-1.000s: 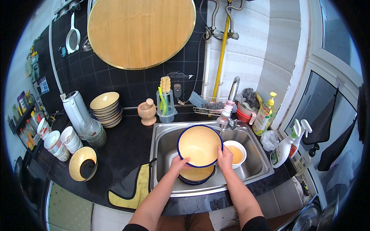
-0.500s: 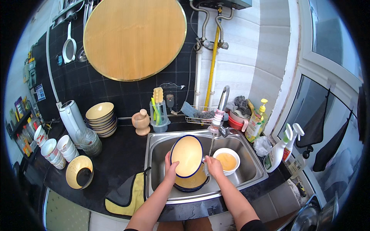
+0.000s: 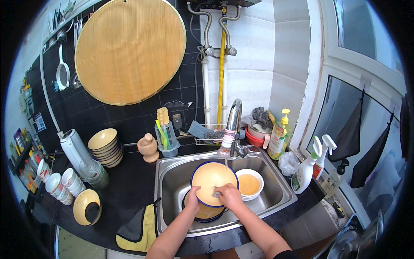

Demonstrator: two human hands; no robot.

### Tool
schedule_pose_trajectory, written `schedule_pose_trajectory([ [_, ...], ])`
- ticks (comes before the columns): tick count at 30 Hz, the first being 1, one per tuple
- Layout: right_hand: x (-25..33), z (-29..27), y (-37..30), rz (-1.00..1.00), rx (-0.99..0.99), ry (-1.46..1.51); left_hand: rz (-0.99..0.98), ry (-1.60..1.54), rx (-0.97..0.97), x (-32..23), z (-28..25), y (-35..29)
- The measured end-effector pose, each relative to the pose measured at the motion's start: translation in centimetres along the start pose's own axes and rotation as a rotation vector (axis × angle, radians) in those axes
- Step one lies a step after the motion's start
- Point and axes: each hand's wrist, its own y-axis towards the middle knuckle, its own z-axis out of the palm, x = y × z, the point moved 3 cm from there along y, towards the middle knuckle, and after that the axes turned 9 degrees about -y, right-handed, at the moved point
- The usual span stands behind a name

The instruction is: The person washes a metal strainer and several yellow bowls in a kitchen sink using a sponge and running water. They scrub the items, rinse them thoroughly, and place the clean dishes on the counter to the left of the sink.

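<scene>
My left hand (image 3: 192,199) is closed on the left rim of a cream bowl with a blue rim (image 3: 210,175), thumb over the edge. My right hand (image 3: 230,197) presses a small grey cloth or scrubber (image 3: 216,194), partly hidden by the fingers, against the bowl's inside. The bowl is under the tap (image 3: 235,118), where a thin stream of water runs down. Below it in the sink (image 3: 280,207) sits another dark-rimmed bowl (image 3: 209,213), mostly covered. To the right in the sink, a white bowl (image 3: 250,183) holds yellowish liquid.
Left of the sink are a yellow-and-grey cloth (image 3: 140,231), a cream bowl (image 3: 86,207), a bowl stack (image 3: 105,147), white cups (image 3: 72,183) and a wooden mortar (image 3: 148,147). To the right stand a soap pump bottle (image 3: 280,136) and a white spray bottle (image 3: 305,172).
The bowl has been turned from steeply tilted to flatter, with its opening up under the tap. My right hand has moved from beside the bowl to its inside. The view has shifted slightly.
</scene>
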Motion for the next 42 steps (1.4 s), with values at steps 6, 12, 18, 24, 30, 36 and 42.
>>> schedule_pose_trajectory([
  [6, -3.0, 0.8, 2.9, 0.097, -0.320, -0.161, -0.173, 0.038, 0.108, 1.4, 1.8, -1.3],
  [12, 0.6, 3.3, 1.5, 0.025, 0.310, 0.263, -0.103, -0.177, 0.105, 1.1, -2.0, 1.2],
  [18, -2.8, 0.3, 3.5, 0.036, -0.102, -0.228, -0.163, 0.013, 0.082, 1.5, 0.5, -0.5],
  [24, 2.5, 1.5, 1.4, 0.039, 0.357, 0.274, -0.136, -0.125, 0.053, 0.9, -0.9, 0.1],
  [30, -2.9, -1.3, 2.9, 0.031, -0.123, -0.431, -0.223, -0.049, 0.106, 1.0, 1.3, -1.9],
  [36, 4.8, -0.1, 5.1, -0.294, -0.123, -0.065, -0.287, -0.068, 0.175, 2.0, -0.7, 0.0],
  [42, 2.8, -0.1, 6.8, -0.273, -0.105, -0.384, -0.261, -0.046, 0.144, 0.9, 0.8, -2.0],
])
